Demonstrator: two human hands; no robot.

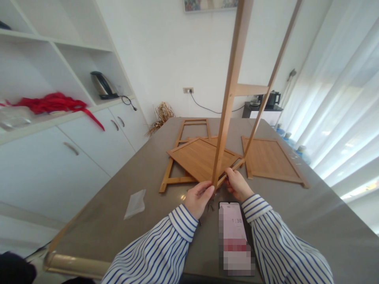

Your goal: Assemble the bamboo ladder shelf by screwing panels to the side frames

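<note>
A tall wooden frame (227, 106) rises upright in front of me, its two long posts joined by crossbars. My left hand (197, 198) pinches the foot of its near post. On the low crossbar, my right hand (237, 184) has its fingers wrapped around the wood. A wooden panel (198, 156) lies just behind the hands, tilted across a second wooden frame (166, 175) that rests flat on the table. Several small screws (211, 207) lie below my left hand. Whether either hand also holds a screw is hidden.
A phone (233, 232) lies near the table's (142, 244) front edge. Left of the hands is a clear plastic bag (135, 204); another wooden panel (272, 159) lies at the right. A white cabinet (85, 150) stands along the left, curtains (343, 102) hang at the right.
</note>
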